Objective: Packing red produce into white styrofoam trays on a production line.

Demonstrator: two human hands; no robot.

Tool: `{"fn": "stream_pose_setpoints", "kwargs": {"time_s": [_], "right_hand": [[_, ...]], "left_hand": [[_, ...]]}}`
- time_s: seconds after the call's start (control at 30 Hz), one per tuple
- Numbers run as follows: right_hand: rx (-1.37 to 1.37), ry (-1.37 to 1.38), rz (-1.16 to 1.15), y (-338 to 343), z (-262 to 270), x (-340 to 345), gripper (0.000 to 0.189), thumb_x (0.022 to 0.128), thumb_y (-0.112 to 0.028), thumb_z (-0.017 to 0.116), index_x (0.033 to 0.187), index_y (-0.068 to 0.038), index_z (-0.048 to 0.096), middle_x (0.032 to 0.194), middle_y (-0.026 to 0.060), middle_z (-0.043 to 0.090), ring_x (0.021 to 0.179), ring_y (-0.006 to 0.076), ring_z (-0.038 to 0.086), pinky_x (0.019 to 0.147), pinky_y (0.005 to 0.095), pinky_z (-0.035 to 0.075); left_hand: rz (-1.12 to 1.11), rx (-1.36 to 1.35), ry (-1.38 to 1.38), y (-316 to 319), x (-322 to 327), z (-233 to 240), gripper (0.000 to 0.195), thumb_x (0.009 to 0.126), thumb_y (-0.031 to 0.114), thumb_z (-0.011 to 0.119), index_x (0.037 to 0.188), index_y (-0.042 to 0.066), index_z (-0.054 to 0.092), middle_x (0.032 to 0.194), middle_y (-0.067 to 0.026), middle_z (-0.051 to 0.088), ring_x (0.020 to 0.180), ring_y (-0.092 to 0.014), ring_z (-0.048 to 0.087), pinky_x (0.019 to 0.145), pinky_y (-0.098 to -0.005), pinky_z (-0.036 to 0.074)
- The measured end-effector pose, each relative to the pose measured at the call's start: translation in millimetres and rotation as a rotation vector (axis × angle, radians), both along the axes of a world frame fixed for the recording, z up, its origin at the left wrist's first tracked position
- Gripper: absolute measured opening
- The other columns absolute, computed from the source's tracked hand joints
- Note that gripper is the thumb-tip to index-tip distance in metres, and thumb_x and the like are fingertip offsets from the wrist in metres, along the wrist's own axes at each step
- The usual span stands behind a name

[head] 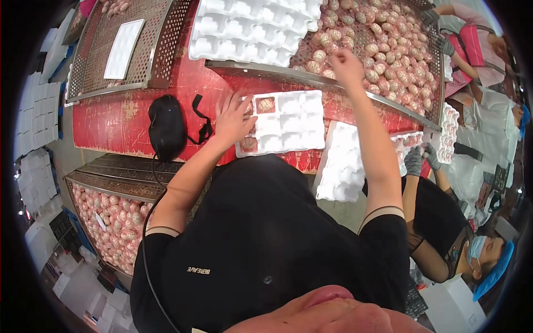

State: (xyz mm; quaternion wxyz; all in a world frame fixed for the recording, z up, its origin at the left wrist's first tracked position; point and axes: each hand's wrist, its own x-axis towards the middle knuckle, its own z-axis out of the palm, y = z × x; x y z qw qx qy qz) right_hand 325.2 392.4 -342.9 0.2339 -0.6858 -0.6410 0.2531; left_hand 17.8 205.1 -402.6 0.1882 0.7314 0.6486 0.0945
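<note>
A white plastic tray with square pockets [293,143] lies on the red worktable [104,125] right before me. Small round wrapped balls sit in its left-hand pockets, one of them [265,105] in the top row. My left hand [234,118] rests over the tray's left edge, fingers spread. My right hand [348,68] is above the near edge of a perforated metal bin [283,71] heaped with wrapped balls [389,62]. Its fingers are curled; whether they pinch a ball cannot be made out.
White trays [245,37] are stacked across the bin's left part; another stack [343,162] leans at the table edge. A black pouch [167,127] with a strap and cable lies left. Gloved co-workers' hands [413,160] are at the right. A ball-filled crate [112,220] stands lower left.
</note>
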Motion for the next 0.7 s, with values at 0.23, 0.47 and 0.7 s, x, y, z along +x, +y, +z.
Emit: {"fn": "stream_pose_setpoints", "kwargs": {"time_s": [0.23,0.47,0.7], "right_hand": [[-0.010,-0.119,0.014,102.9,-74.4,43.6,0.059,0.078,-0.052,0.068,0.110,-0.002,0.067,0.105,0.0208,0.069,0.099,0.0344,0.066,0.086,0.0412,0.051],[-0.100,-0.243,0.079,105.6,-88.9,25.8,0.067,0.076,-0.049,0.071,0.125,-0.005,0.060,0.112,0.0186,0.068,0.106,0.0311,0.065,0.093,0.0414,0.049],[-0.379,1.028,0.225,-27.1,24.0,4.7,0.053,0.088,0.000,0.066,0.138,-0.001,0.048,0.117,0.0076,0.064,0.097,0.0156,0.065,0.085,0.0283,0.053]], "left_hand": [[-0.012,-0.014,-0.089,-5.0,-9.6,-6.4,0.070,0.085,0.036,0.068,0.148,0.024,0.040,0.155,-0.0158,0.030,0.143,-0.039,0.026,0.115,-0.0475,0.027],[-0.080,-0.073,-0.126,3.9,-20.2,-2.3,0.070,0.084,0.034,0.069,0.147,0.023,0.040,0.154,-0.0184,0.030,0.144,-0.040,0.025,0.115,-0.0468,0.027],[0.032,0.162,-0.443,3.5,-5.3,34.1,0.056,0.085,0.026,0.070,0.134,0.008,0.051,0.133,-0.0209,0.051,0.124,-0.038,0.050,0.103,-0.0444,0.042]]}}
